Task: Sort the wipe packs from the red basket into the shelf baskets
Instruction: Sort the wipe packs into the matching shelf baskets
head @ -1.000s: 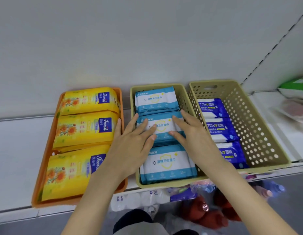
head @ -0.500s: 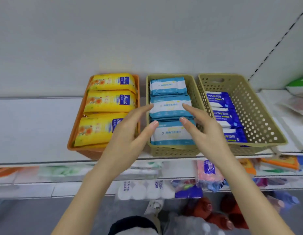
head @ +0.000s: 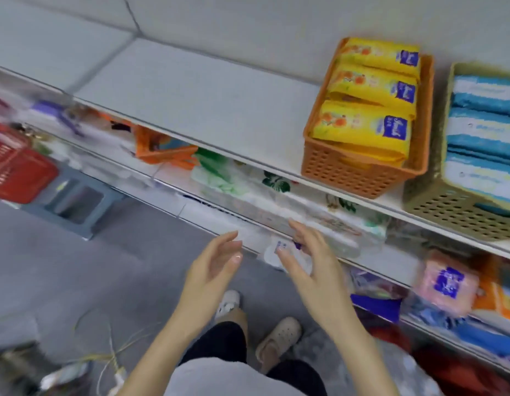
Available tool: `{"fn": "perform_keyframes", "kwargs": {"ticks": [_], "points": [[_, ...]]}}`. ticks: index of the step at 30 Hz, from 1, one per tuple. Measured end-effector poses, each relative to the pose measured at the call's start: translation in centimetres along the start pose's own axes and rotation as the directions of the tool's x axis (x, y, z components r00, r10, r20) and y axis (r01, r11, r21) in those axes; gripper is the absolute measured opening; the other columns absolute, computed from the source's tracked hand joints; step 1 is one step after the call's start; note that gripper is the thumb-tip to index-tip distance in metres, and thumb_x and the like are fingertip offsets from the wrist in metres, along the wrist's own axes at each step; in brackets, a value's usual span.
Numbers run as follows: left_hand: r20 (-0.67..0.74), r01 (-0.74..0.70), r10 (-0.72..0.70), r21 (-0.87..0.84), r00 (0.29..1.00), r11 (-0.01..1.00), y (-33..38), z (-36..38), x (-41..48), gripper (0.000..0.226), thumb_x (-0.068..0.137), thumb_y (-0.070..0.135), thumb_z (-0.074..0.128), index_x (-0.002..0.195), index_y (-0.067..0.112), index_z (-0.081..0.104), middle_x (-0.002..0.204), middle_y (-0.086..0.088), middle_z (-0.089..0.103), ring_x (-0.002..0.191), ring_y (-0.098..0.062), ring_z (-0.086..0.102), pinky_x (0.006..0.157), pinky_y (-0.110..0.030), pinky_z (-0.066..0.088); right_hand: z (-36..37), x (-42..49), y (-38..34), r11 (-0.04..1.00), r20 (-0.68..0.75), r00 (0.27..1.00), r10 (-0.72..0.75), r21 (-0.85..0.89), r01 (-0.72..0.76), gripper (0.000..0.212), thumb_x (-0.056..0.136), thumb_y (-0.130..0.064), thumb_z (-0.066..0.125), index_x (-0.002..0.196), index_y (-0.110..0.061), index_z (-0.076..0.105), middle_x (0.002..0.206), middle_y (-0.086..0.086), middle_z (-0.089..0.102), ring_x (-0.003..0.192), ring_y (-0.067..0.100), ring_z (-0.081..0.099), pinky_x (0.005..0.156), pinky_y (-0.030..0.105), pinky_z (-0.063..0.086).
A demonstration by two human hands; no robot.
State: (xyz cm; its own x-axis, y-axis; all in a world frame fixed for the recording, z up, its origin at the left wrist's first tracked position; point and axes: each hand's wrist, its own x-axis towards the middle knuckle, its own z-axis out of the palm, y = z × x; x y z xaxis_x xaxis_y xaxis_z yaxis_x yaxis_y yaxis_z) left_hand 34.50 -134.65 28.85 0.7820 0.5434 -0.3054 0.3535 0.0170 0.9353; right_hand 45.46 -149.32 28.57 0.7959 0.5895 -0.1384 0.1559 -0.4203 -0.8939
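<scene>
Left hand (head: 212, 270) and right hand (head: 311, 262) both loose-fingered, holding nothing, over the floor, red basket (head: 15, 170) far left, orange basket (head: 359, 172) on shelf

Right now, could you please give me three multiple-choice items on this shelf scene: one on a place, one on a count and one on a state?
1. Where is the red basket?
A. far left of the view
B. dead centre
C. far right

2. How many yellow packs show in the orange basket?
A. two
B. three
C. five

3. What are the left hand and right hand doing?
A. gripping a pack
B. lifting a basket
C. open, holding nothing

Answers: 1 A, it sits low at the left edge; 2 B, three lie in a row; 3 C, the fingers are relaxed with nothing gripped.
</scene>
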Motion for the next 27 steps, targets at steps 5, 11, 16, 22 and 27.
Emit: {"fn": "perform_keyframes", "kwargs": {"ticks": [5,11,16,22,27], "points": [[-0.132,0.071,-0.089,-0.13,0.987,0.989,-2.8,-7.7,0.2,0.035,0.081,0.033,0.057,0.116,0.032,0.057,0.114,0.006,0.067,0.11,-0.011,0.063,0.098,-0.033,0.048,10.1,0.9,-2.5,0.996,0.199,0.977,0.081,0.023,-0.087,0.048,0.09,-0.045,0.054,0.136,-0.039,0.041,0.132,-0.022,0.044,0.119,-0.008,0.043,0.103,0.027,0.04],[-0.269,0.065,-0.113,-0.181,0.957,0.981,-5.3,-23.5,2.2,0.028,0.092,0.017,0.057,0.114,0.035,0.056,0.114,0.005,0.066,0.109,-0.012,0.063,0.099,-0.04,0.048,23.1,5.6,-9.4,0.999,0.352,0.935,0.044,-0.016,-0.041,0.05,0.091,-0.045,0.052,0.139,-0.04,0.036,0.137,-0.027,0.038,0.125,-0.006,0.04,0.105,0.024,0.035],[-0.478,0.016,-0.101,-0.18,0.873,0.984,-6.9,-40.2,2.3,0.028,0.091,0.016,0.06,0.114,0.032,0.057,0.112,0.002,0.066,0.109,-0.019,0.063,0.097,-0.039,0.049,34.8,9.5,-15.7,0.999,0.428,0.904,0.001,-0.039,0.017,0.038,0.093,-0.038,0.054,0.126,-0.047,0.039,0.133,-0.017,0.042,0.116,-0.003,0.047,0.104,0.026,0.037],[-0.665,-0.009,-0.229,-0.334,0.71,0.942,-10.6,-51.0,0.6,0.027,0.088,0.022,0.064,0.111,0.035,0.057,0.111,0.003,0.067,0.111,-0.02,0.062,0.099,-0.042,0.047,45.7,13.7,-21.7,0.999,0.518,0.855,-0.007,-0.038,0.031,0.038,0.092,-0.032,0.057,0.128,-0.036,0.046,0.134,-0.011,0.045,0.111,0.0,0.053,0.085,0.013,0.04],[-0.64,0.054,-0.453,-0.542,0.621,0.839,-14.9,-52.9,2.3,0.028,0.091,0.011,0.06,0.107,0.034,0.057,0.108,-0.002,0.067,0.106,-0.024,0.063,0.098,-0.044,0.047,53.4,18.5,-24.7,0.997,0.644,0.765,0.012,-0.07,0.043,0.04,0.093,-0.035,0.055,0.131,-0.038,0.044,0.131,-0.016,0.042,0.107,-0.011,0.048,0.072,0.004,0.043]]}}
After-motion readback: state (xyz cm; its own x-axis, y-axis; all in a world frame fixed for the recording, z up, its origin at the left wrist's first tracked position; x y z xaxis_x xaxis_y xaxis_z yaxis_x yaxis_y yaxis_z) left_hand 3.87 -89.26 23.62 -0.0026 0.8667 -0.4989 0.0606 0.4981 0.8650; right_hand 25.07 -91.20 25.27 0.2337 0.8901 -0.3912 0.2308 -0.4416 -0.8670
